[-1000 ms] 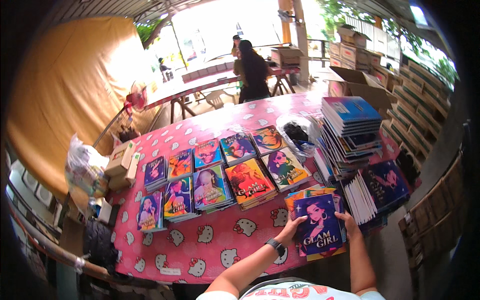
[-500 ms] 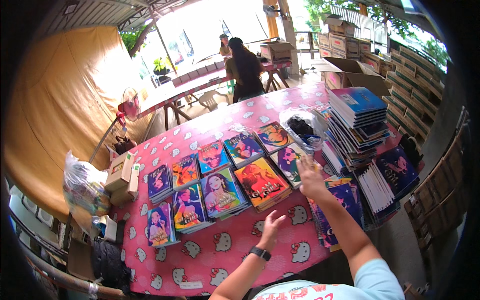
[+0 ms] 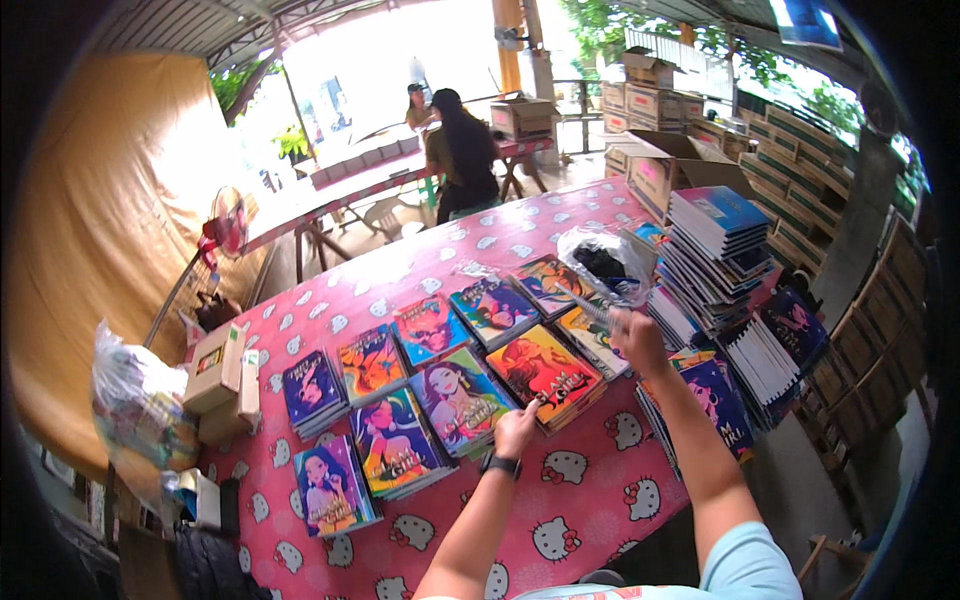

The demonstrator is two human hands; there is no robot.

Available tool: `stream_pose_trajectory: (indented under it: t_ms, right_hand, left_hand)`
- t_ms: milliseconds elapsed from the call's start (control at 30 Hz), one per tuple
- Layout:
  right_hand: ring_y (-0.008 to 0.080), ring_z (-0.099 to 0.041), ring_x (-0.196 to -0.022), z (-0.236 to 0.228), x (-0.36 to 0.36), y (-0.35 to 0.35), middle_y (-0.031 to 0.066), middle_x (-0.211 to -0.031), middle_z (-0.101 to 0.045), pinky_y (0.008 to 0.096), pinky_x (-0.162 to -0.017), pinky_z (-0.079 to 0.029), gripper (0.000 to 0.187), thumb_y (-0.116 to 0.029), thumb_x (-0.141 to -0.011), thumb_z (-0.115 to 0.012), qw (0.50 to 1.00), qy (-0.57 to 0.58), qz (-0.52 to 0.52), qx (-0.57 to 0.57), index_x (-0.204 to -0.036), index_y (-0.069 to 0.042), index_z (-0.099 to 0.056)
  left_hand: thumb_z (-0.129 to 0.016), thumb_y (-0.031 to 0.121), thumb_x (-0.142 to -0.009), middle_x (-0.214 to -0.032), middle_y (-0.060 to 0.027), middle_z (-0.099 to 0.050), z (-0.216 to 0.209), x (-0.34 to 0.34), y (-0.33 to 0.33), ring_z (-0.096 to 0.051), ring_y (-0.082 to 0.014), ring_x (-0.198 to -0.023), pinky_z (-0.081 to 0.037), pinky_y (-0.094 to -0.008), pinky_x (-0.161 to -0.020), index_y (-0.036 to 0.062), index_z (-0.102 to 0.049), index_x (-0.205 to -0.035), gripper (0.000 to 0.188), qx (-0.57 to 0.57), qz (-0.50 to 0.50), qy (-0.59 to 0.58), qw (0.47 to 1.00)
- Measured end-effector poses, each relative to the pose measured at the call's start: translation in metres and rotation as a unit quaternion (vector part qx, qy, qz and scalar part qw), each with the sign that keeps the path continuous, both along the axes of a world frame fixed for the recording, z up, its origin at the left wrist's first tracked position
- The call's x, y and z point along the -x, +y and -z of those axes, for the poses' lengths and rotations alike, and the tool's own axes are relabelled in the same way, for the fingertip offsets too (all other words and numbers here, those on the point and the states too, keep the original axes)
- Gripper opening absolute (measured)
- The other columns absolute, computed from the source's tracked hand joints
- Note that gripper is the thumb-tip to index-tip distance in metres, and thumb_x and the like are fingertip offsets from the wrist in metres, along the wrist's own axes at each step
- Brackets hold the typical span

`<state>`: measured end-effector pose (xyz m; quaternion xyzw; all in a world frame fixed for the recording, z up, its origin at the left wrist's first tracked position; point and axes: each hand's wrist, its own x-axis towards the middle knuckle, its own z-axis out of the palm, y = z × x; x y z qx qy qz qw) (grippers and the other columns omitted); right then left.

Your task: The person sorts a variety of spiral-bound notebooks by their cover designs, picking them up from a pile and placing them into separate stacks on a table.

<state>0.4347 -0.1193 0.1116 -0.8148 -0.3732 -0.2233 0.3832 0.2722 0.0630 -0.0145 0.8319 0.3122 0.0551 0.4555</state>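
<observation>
Two rows of stacked notebooks with illustrated covers lie on the pink table. My left hand is at the near left corner of the red-and-orange notebook, its fingers closed on that corner. My right hand grips a thin notebook, tilted and seen nearly edge-on, so its cover is hidden. Below it lies a stack topped by a yellow-covered notebook. Left of my left hand are a green-and-purple notebook stack and a blue-and-yellow one.
A tall notebook pile stands at the right, with spiral notebooks nearer me. Beside it sits a clear plastic bag with black contents. An open carton is behind. Small boxes line the left edge. Two people are at a far table.
My right hand has lifted a notebook off the far right stack, uncovering a yellow cover. My left hand has come to the orange stack's corner. The whole view has shifted slightly.
</observation>
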Motion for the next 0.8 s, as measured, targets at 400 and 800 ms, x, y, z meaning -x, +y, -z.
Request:
stream_pose_trajectory:
  t_ms: [400, 800]
  right_hand:
    - [0.0289, -0.061, -0.078, 0.062, 0.151, -0.010, 0.0151, -0.086, -0.063, 0.0381, -0.068, -0.048, 0.028, -0.025, -0.077, -0.065, 0.830, 0.299, -0.402, 0.245, -0.097, -0.007, -0.064]
    - [0.0263, -0.020, -0.133, 0.106, -0.154, 0.165, 0.0108, -0.143, -0.022, 0.0593, -0.100, -0.025, 0.067, -0.020, -0.073, -0.058, 0.906, 0.096, -0.014, 0.413, -0.133, -0.006, -0.031]
  left_hand:
    - [-0.071, 0.018, -0.068, -0.108, -0.0178, -0.055, 0.017, 0.151, -0.048, -0.055, -0.0319, -0.098, -0.045, -0.0376, -0.083, -0.0008, -0.037, -0.120, 0.065, 0.024, -0.030, 0.021, 0.999]
    - [-0.069, 0.036, -0.071, -0.132, -0.0184, -0.038, -0.061, 0.010, 0.003, -0.032, -0.0347, -0.124, -0.029, -0.0448, -0.100, 0.0057, -0.048, -0.120, 0.061, -0.389, 0.063, -0.067, 0.917]
